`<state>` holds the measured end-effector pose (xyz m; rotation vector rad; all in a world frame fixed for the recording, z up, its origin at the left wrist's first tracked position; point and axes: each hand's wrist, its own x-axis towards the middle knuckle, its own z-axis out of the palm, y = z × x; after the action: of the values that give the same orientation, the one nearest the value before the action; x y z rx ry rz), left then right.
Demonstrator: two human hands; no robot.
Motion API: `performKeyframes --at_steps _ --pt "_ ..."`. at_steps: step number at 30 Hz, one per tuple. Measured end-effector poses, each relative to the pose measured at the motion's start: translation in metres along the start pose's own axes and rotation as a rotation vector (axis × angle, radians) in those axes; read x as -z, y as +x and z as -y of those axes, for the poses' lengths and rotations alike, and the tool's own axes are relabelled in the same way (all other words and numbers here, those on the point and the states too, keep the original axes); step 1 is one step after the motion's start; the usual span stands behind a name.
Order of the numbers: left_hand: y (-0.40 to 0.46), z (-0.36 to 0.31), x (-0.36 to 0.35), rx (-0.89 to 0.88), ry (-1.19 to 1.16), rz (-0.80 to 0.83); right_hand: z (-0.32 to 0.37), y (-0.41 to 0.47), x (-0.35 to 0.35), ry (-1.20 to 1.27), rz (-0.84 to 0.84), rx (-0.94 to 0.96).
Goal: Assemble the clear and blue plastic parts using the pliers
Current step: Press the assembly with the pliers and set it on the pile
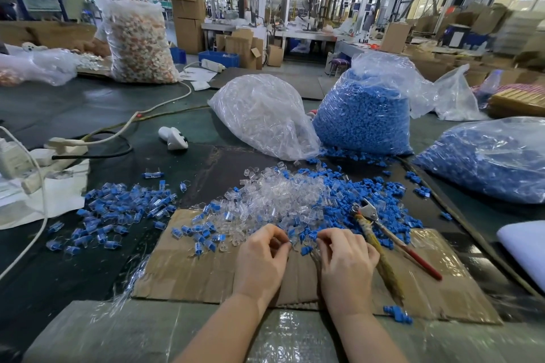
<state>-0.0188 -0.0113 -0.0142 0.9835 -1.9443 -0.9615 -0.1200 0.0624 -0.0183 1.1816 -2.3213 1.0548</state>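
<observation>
— Where are the parts?
— I see the clear parts (277, 197) heaped mid-mat, blue parts (362, 200) just right; my left hand (261, 256) pinches something small, too tiny to tell.
— And the pliers?
— The pliers (383, 233) lie on cardboard (182, 271), touching my curled right hand (346, 259); its grip I cannot tell.

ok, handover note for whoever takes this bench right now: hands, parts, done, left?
Left hand pinches a small clear part; right hand pinches at the pile's near edge, what it holds is hidden.
Pliers lie unheld on the cardboard, right of the hands.
Loose clear and blue parts are heaped ahead.
Done: assembled pieces piled to the left.
Left: the heap, plus full bags behind.
</observation>
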Motion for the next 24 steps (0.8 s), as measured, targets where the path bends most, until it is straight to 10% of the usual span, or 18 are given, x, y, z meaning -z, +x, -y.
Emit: performKeyframes --at_steps 24 --pt "0.0027 0.0032 -0.0030 -0.015 0.069 -0.046 0.0010 -0.0016 0.0020 -0.028 0.008 0.088"
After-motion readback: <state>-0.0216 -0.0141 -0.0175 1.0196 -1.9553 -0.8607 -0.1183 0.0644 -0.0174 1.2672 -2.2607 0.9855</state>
